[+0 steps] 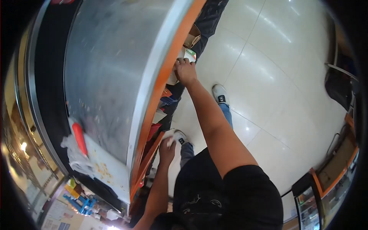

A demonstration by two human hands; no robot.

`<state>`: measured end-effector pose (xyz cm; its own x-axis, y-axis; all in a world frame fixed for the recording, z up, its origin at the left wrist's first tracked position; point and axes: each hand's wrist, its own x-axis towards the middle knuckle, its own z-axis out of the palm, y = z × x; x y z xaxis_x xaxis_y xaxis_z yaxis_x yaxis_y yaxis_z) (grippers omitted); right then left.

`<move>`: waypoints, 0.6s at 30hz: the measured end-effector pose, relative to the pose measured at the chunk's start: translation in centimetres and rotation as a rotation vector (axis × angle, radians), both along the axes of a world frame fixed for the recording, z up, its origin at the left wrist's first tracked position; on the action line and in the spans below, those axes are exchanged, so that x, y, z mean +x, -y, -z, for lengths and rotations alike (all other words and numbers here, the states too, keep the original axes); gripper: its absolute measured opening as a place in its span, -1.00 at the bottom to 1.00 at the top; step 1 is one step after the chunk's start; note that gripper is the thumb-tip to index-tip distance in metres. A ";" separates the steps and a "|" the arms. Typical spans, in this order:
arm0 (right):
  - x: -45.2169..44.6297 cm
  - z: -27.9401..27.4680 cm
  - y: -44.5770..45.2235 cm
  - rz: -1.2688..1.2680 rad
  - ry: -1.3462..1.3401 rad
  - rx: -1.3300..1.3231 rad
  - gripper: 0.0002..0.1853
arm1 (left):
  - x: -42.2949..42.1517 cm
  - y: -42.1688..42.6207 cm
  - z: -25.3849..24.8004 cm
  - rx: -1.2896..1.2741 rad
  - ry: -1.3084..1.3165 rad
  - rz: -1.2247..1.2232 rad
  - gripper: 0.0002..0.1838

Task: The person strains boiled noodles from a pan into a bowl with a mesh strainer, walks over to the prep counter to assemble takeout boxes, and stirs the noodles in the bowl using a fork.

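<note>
Right hand by a white packet below the counter, grip unclear, left hand holding a white scrap, red handle up top.

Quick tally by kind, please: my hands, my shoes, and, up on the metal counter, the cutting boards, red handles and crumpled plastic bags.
Hands: 2 (left hand, right hand)
Shoes: 2
White cutting board: 1
Red handle: 1
Crumpled plastic bag: 1
Total: 7
</note>
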<state>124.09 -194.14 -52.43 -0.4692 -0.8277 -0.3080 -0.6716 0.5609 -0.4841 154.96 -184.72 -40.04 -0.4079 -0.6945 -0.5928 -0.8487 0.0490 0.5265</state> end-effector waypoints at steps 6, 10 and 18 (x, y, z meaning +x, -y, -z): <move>0.2 3.2 -3.6 -0.254 0.120 -0.235 -0.72 | -20.0 9.5 7.4 0.230 -0.267 -0.973 -0.48; -1.2 4.7 -4.0 -0.305 0.099 -0.420 -0.74 | -22.5 14.8 12.0 0.276 -0.390 -1.156 -0.50; -2.2 4.9 -3.0 -0.410 0.239 -0.379 -0.76 | -21.7 16.1 12.4 0.193 -0.389 -0.963 -0.64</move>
<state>121.85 -191.16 -57.37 -0.0432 -0.9990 -0.0142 -0.6443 0.0387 -0.7638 133.27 -200.87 -52.44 0.0796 -0.7339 -0.6746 -0.2558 -0.6691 0.6978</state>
